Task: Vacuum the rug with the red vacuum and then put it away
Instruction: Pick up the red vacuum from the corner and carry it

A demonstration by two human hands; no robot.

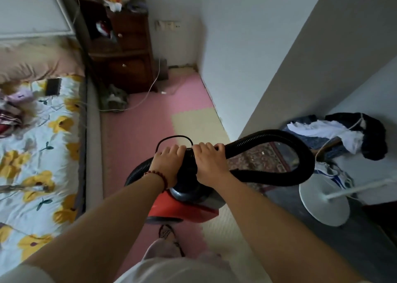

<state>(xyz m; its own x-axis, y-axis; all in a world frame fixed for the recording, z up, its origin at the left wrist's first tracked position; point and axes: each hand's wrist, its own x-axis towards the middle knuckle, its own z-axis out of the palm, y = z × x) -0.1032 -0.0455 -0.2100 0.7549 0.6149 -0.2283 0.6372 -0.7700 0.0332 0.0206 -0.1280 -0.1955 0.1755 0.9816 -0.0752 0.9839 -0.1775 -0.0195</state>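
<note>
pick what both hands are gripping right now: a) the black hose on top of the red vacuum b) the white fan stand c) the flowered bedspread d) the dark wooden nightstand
a: the left hand and right hand sit side by side, both closed in a grip around the black hose above the red vacuum, which loops off to the right.

Pale grey walls (247,46) close a narrow bedroom in dim light — a pink and cream foam-tile floor (150,119) runs between a floral-quilted bed (38,153) and a dark wooden nightstand (126,52); a white round fan base (318,205) stands at right.
</note>
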